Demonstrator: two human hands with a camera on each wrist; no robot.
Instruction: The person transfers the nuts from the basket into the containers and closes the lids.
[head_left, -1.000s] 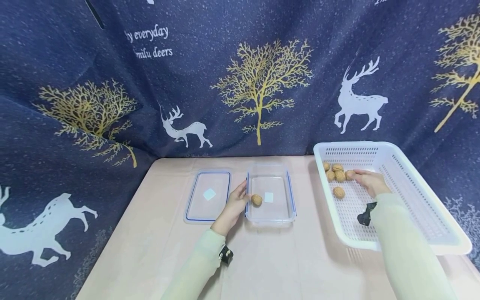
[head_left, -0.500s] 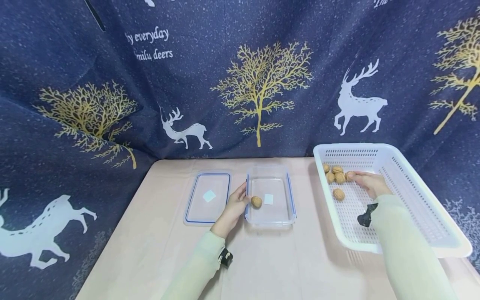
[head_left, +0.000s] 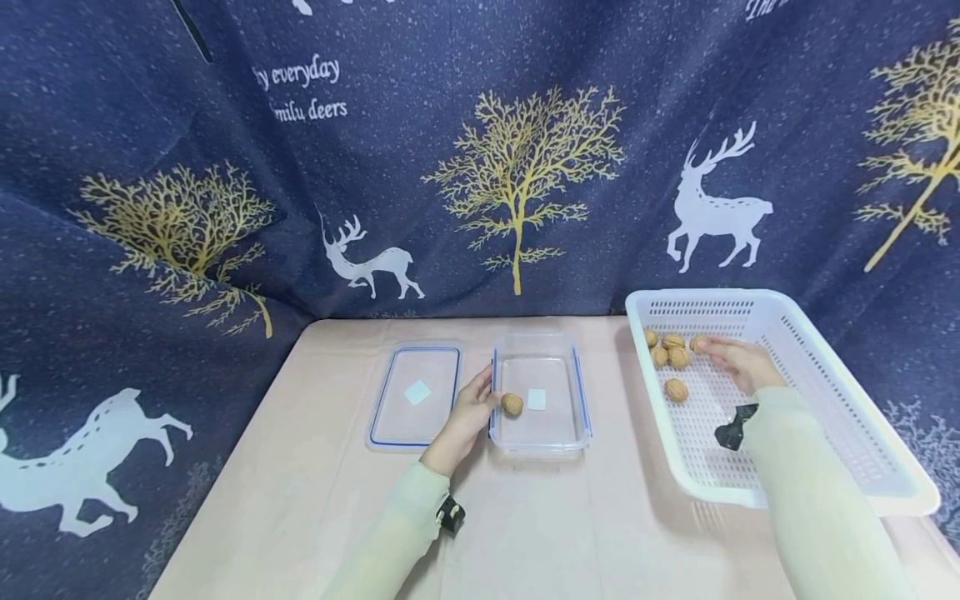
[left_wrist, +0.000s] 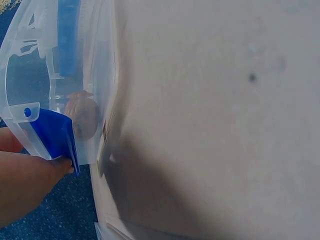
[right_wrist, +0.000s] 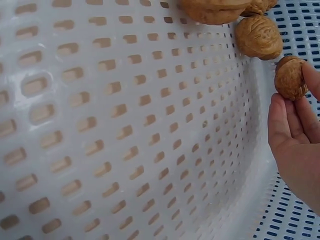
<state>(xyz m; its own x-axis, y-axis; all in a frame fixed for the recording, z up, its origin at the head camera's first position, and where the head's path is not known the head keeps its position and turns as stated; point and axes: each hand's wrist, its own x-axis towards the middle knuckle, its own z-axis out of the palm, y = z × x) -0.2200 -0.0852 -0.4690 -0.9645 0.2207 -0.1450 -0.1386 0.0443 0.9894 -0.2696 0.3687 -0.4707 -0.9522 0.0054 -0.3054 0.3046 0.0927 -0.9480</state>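
Observation:
My right hand [head_left: 738, 363] reaches into a white perforated basket [head_left: 847, 375] and pinches a walnut [right_wrist: 290, 78] between thumb and fingertips. Several other walnuts [head_left: 678, 357] lie by the basket's left wall, a single one [head_left: 676, 390] nearer the front. My left hand [head_left: 471, 410] is at the left side of a clear plastic container [head_left: 551, 433] with blue edges. In the left wrist view its thumb and finger pinch a blue locking flap [left_wrist: 56, 134] of that container. One walnut [head_left: 512, 405] sits inside, seen through the wall, near the left hand.
The container's clear lid [head_left: 417, 417] with a blue seal lies flat to the left of the container. A pale pink cloth [head_left: 525, 533] covers the table. Behind it hangs a dark blue curtain [head_left: 465, 50] printed with deer and trees.
The right hand and its walnut have shifted slightly up and away from the cluster. The left hand keeps its place at the container.

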